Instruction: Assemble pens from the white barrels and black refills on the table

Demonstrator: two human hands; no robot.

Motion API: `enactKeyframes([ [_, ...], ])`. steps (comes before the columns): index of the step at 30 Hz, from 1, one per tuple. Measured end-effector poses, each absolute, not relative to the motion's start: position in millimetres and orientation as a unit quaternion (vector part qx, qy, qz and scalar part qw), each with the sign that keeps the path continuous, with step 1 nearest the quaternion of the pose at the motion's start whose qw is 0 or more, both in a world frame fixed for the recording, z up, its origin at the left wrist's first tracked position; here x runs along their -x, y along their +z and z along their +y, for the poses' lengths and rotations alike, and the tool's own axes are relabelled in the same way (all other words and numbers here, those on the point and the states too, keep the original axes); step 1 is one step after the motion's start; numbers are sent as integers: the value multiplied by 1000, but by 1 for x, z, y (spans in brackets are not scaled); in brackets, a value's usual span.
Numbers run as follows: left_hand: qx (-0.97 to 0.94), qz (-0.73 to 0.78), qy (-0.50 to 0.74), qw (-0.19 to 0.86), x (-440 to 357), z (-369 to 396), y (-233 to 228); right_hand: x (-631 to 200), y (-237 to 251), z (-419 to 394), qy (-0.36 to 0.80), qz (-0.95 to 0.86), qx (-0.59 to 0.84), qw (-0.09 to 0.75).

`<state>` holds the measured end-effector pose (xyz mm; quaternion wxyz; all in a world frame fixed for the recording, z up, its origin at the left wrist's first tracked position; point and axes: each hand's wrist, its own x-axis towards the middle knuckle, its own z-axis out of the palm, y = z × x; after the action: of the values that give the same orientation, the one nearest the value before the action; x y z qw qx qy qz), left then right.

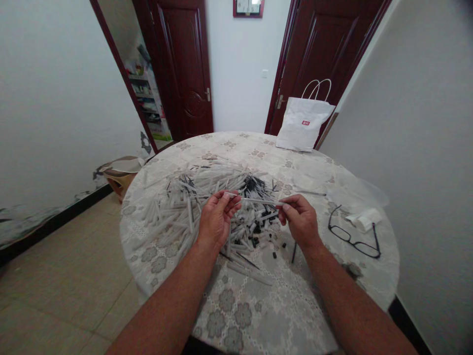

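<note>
Round table (303,320): tube pile (166,217) left to centre, your left hand (218,219) above it, right hand (302,217) by its right edge. Both pinch narrow on a slim pale rod (260,200) spanning between them, above the pile. I'd keep the ends in line, grip light, fingertips only, no bending.
</note>
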<state>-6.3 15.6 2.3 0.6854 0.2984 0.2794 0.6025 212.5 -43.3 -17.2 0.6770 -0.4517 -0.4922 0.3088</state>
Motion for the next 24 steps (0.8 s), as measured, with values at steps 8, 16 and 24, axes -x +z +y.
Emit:
enactKeyframes([
  [8, -306, 277, 585, 698, 3, 13, 0, -204, -17, -44, 305, -504, 468, 659],
  [16, -328, 301, 582, 681, 1, 11, -2, -201, -10, -50, 141, -663, 534, 505],
  [24, -351, 322, 596, 646, 1, 13, 1, -191, -7, -52, 141, -693, 540, 457],
])
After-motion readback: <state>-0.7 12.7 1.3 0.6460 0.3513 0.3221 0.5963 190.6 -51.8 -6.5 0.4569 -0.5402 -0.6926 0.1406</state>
